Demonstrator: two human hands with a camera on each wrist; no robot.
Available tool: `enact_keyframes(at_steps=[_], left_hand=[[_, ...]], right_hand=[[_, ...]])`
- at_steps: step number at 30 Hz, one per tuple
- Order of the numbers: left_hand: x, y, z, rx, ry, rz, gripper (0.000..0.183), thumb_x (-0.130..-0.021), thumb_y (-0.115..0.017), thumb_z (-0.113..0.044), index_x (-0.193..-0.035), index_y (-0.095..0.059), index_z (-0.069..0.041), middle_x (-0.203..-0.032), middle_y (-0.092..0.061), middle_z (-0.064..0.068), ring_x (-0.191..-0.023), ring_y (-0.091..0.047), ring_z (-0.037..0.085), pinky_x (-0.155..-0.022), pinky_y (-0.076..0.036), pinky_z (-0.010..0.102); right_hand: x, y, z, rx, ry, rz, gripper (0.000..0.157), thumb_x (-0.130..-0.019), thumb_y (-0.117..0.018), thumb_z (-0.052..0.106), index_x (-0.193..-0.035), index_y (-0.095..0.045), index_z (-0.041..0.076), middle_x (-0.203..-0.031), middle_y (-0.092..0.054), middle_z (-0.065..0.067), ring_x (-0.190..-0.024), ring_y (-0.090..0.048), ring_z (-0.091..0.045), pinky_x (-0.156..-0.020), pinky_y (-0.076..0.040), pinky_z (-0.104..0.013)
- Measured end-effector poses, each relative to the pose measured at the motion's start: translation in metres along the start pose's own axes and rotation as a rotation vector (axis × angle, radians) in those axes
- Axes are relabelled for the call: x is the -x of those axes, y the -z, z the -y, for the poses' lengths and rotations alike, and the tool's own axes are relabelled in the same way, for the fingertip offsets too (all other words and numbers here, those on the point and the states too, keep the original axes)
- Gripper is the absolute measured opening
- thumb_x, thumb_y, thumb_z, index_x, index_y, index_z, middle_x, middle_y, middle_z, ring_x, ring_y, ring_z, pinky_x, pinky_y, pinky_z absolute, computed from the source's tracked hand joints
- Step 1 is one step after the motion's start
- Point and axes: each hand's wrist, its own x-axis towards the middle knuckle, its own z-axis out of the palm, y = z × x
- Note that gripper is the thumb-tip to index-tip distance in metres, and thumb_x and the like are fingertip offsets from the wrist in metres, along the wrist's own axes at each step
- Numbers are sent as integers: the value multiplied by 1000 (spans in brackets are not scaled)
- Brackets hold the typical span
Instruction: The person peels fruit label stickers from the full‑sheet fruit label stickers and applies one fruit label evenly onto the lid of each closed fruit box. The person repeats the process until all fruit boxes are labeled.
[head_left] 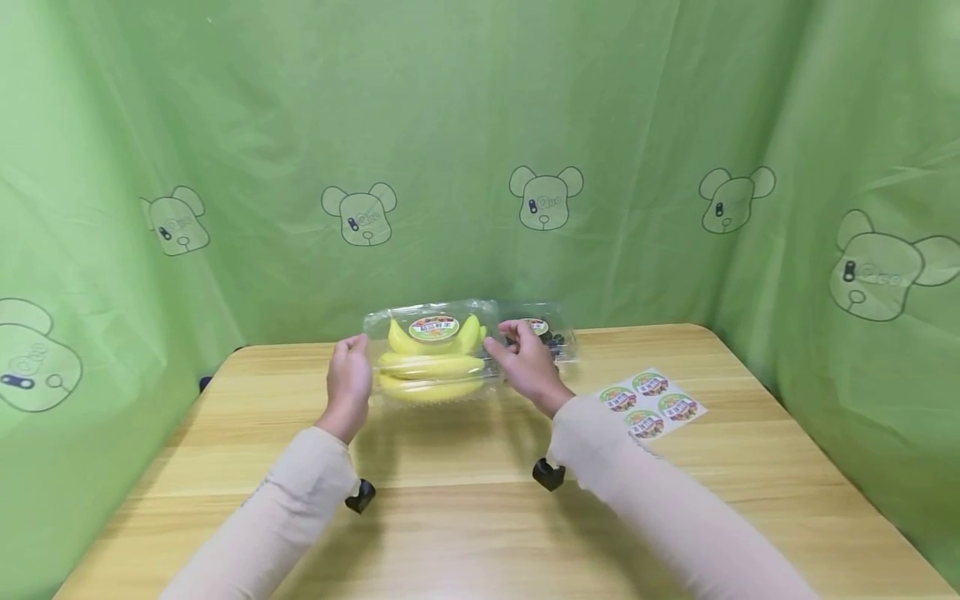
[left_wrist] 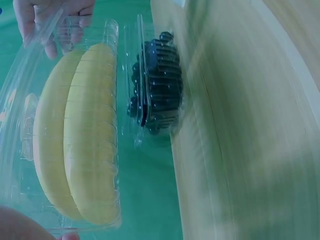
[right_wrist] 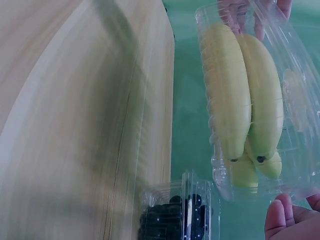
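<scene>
A clear plastic clamshell box [head_left: 435,354] with yellow bananas inside is raised above the table, its round fruit-picture sticker [head_left: 434,328] on the lid. My left hand [head_left: 349,383] grips its left end. At the opposite end, my right hand [head_left: 528,362] holds the box by its edge, thumb and fingers at the corner. Through the plastic in the right wrist view, the bananas [right_wrist: 227,95] lie side by side. Behind my right hand stands a second clear box of dark round fruit [left_wrist: 160,82], partly hidden in the head view; it carries a similar sticker [head_left: 536,327].
A white sheet of several round stickers [head_left: 652,404] lies on the wooden table [head_left: 450,533], right of my right forearm. Green curtains [head_left: 450,125] with bear-head prints hang behind the table and at both sides. Black pieces [head_left: 549,473] show under both wrists.
</scene>
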Motion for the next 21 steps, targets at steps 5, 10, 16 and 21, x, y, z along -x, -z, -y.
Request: enact_keyframes(at_steps=[5,10,16,21], left_hand=[[-5,2,2,-19,1,-35,46,-105,-34,-32,-141,-40,-4,-147,-40,14,-137,-32,32,-113,-25,48],[-10,6,4,-29,7,-65,47,-105,-33,-33,-142,-40,-5,-148,-40,13,-137,-32,32,-113,-25,49],[-19,9,5,-45,17,-104,49,-104,-34,-34,-142,-42,-5,-146,-42,14,-135,-34,34,-112,-27,49],[-29,13,8,-64,17,-126,51,-103,-34,-35,-143,-43,-4,-147,-41,15,-136,-33,34,-113,-26,49]], right_hand=[[-4,-7,3,3,-17,-7,52,-95,-59,29,-136,-43,1,-141,-46,-15,-107,-48,-26,-92,-45,-41],[-9,-13,5,7,-54,5,54,-95,-60,30,-138,-42,3,-144,-44,-13,-108,-51,-27,-92,-47,-42],[-16,-20,4,6,-71,-5,53,-94,-61,29,-137,-43,3,-144,-44,-14,-116,-51,-29,-100,-43,-45],[-25,-28,6,20,-76,-16,54,-93,-62,30,-137,-45,3,-144,-45,-13,-117,-51,-30,-101,-43,-45]])
